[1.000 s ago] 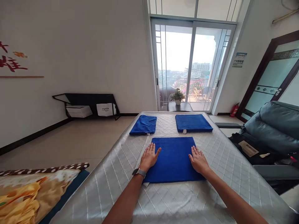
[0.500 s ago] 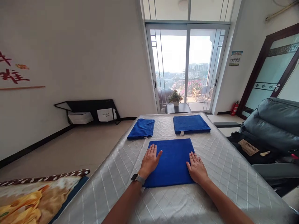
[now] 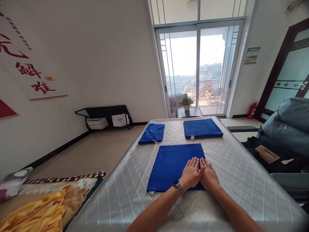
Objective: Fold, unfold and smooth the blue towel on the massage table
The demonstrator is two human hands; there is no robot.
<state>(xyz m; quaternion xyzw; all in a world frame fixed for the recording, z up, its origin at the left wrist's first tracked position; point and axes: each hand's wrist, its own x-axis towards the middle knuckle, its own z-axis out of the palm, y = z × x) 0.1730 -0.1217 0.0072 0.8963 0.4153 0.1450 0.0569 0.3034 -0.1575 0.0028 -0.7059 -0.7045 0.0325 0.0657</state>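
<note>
A folded blue towel (image 3: 170,166) lies flat on the silver quilted table cover (image 3: 231,190) in front of me. My left hand (image 3: 191,175), with a watch on its wrist, lies flat and open on the towel's right part. Right beside it, my right hand (image 3: 209,176) also lies flat with fingers stretched, at the towel's right edge. The two hands touch side by side. Farther back on the table rest a smaller folded blue towel (image 3: 152,133) on the left and a flat folded blue towel (image 3: 202,128) on the right.
A patterned yellow and brown cushion (image 3: 48,203) lies at the near left. A grey recliner (image 3: 287,132) stands to the right. Behind the table are a small side table with a potted plant (image 3: 185,101) and glass sliding doors (image 3: 198,64). A black shelf (image 3: 106,117) is at the left wall.
My left hand slid from the towel's left edge across to the right, ending next to my right hand. The camera view swung a little to the left.
</note>
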